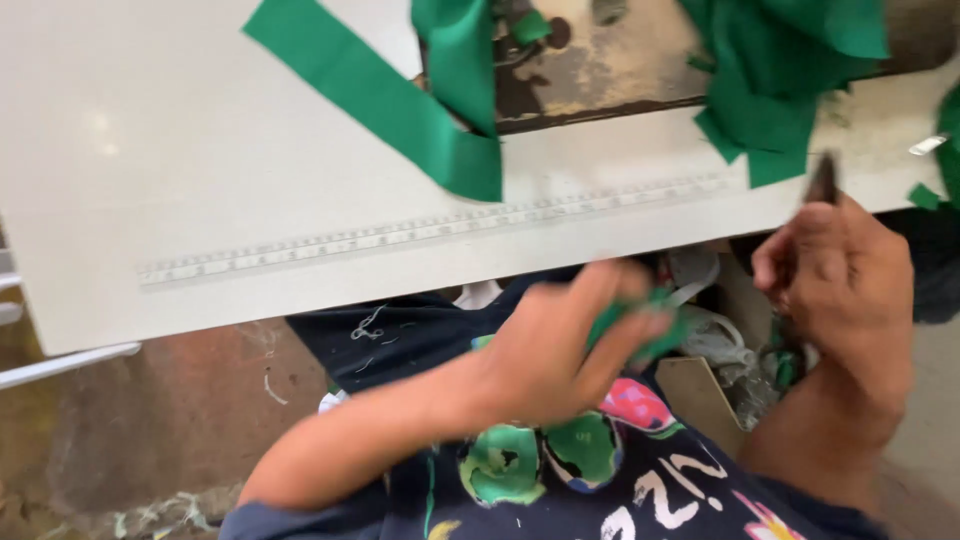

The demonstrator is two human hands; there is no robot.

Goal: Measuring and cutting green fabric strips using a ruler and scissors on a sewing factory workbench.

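A white table carries a ruler strip along its near edge. A long green strip lies across it, beside a worn metal plate. More green cloth is heaped at the right. Thread scraps litter the floor.

White table; green fabric strips

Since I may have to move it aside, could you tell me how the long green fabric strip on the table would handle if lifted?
The green fabric strip probably flops: it lies flat and bends at one end. It looks thin, so likely light. Pushed, it would likely bunch on the white table.
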